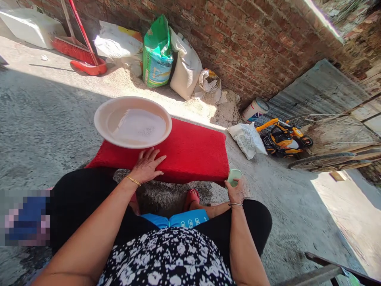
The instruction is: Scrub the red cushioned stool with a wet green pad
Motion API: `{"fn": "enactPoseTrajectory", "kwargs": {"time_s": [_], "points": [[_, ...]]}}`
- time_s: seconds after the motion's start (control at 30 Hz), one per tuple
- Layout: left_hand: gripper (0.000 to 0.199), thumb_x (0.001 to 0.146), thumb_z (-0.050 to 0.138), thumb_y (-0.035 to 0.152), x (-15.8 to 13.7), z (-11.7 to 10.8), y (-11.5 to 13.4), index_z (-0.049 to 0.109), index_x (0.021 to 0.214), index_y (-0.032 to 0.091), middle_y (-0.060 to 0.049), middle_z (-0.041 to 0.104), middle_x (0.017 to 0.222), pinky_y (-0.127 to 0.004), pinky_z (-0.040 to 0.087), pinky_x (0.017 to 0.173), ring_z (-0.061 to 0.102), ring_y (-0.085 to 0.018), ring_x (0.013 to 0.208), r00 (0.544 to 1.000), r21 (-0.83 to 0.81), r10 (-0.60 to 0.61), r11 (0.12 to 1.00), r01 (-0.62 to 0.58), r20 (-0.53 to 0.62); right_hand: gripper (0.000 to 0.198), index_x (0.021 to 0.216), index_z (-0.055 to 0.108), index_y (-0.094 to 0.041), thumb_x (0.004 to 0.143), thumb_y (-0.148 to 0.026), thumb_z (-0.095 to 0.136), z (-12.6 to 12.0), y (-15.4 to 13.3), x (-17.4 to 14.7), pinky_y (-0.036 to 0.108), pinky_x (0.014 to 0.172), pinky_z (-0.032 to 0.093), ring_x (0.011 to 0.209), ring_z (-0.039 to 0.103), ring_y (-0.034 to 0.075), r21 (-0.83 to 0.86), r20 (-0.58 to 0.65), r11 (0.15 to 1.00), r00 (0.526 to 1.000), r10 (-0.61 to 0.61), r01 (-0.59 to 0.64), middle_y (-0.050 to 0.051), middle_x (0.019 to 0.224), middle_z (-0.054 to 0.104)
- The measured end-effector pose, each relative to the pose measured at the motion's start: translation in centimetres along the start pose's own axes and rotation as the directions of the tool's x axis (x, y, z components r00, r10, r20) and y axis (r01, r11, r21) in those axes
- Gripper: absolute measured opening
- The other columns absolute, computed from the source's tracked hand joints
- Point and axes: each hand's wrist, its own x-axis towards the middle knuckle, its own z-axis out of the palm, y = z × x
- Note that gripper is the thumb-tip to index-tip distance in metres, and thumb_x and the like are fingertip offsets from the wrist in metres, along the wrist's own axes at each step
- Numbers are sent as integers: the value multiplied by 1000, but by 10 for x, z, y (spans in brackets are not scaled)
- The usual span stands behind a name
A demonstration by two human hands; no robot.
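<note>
A red cloth (pixel 196 145) is spread over a low bench or board in front of my knees. On its left end stands a wide pale basin (pixel 102 131) with water in it. My left hand (pixel 147 165) lies flat on the cloth just below the basin rim, fingers spread and holding nothing. At the cloth's right front corner, my right hand (pixel 236 190) grips a pale green rounded block (pixel 235 174), like a bar of soap, between thumb and fingers. The underside of the block is hidden.
Along the brick wall (pixel 226 43) stand a red broom (pixel 71 48), a red dustpan (pixel 89 67), a green sack (pixel 157 55) and a white sack (pixel 186 71). To the right are a bucket (pixel 256 109), a white bag (pixel 248 139) and a toy excavator (pixel 285 139).
</note>
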Motion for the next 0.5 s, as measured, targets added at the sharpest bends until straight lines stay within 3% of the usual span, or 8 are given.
{"fn": "enactPoseTrajectory", "kwargs": {"time_s": [0.2, 0.4, 0.5], "points": [[65, 75, 65, 44, 1, 0, -1, 46, 136, 30, -12, 36, 149, -52, 15, 111, 23, -32, 140, 1000, -27, -6, 1000, 6, 5, 46, 99, 55, -19, 66, -51, 60, -7, 1, -3, 38, 82, 41, 100, 54, 29, -33, -68, 992, 990, 120, -123, 14, 107, 59], [67, 74, 66, 46, 1, 1, -1, 46, 136, 29, -13, 36, 148, -52, 15, 110, 24, -32, 139, 1000, -15, 1, 1000, -1, 0, 48, 101, 53, -18, 70, -54, 55, 4, -19, -14, 34, 87, 40, 105, 52, 25, 20, -80, 989, 986, -143, 145, 11, 110, 57], [66, 74, 66, 45, 1, 2, -2, 46, 136, 30, -12, 36, 148, -52, 15, 111, 23, -32, 139, 1000, -43, -1, 999, 1, -7, 45, 101, 55, -19, 69, -51, 57, 4, -21, -15, 36, 86, 41, 104, 53, 26, -41, -92, 991, 987, -128, 125, 11, 109, 58]]}}
